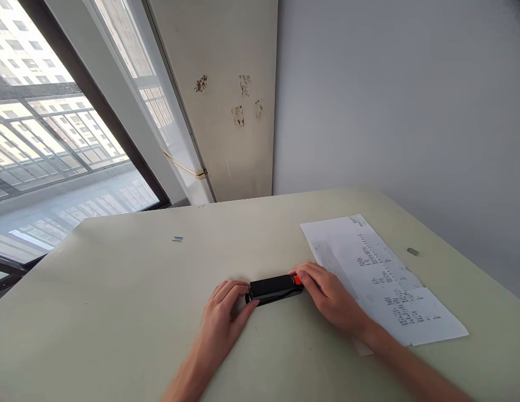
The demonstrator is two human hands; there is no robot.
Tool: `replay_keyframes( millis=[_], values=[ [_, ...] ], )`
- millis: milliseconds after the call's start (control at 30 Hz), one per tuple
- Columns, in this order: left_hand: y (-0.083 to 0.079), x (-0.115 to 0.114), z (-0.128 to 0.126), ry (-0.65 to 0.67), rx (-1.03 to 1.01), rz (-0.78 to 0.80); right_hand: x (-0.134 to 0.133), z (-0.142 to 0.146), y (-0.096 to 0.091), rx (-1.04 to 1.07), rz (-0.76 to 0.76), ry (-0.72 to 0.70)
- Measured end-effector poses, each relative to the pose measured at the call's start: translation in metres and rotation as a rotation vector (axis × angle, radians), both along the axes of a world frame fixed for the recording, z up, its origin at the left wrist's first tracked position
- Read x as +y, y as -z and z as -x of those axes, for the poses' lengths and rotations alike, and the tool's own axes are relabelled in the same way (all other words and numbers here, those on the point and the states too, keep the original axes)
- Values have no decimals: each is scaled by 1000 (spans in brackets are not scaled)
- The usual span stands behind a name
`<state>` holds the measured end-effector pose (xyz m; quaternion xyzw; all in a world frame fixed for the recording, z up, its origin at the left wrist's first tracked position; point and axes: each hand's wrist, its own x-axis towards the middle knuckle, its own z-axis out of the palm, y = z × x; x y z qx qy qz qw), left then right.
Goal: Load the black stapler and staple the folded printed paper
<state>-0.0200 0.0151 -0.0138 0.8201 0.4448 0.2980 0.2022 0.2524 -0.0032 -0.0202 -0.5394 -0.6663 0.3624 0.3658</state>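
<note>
A black stapler (pixel 271 286) with an orange-red tip lies on the pale table, between my two hands. My left hand (pixel 223 312) grips its left end, thumb at the front and fingers behind. At the other end my right hand (pixel 327 293) pinches the orange-red tip between thumb and fingers. Printed paper sheets (pixel 379 279) lie just right of the stapler, partly beneath my right hand and forearm.
Small grey strips that look like staples (pixel 177 239) lie on the table (pixel 129 312) at the left back. A small grey piece (pixel 413 252) rests near the right edge. Behind stand a wall (pixel 389 100), a stained panel (pixel 226 139) and a window (pixel 54 123).
</note>
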Motion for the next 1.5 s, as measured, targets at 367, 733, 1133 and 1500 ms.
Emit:
replay_keyframes(
  millis=[367,733,1133,1500],
  values=[
    [2,-1,1,11,6,6,-1,2,-2,-2,-15,-4],
    [2,-5,2,-70,-71,70,-2,1,2,-37,-50,-2],
    [5,0,5,-197,-757,461,-4,3,4,-47,-42,13],
    [4,1,2,-257,-957,552,-5,6,4,-54,-55,27]
  ],
)
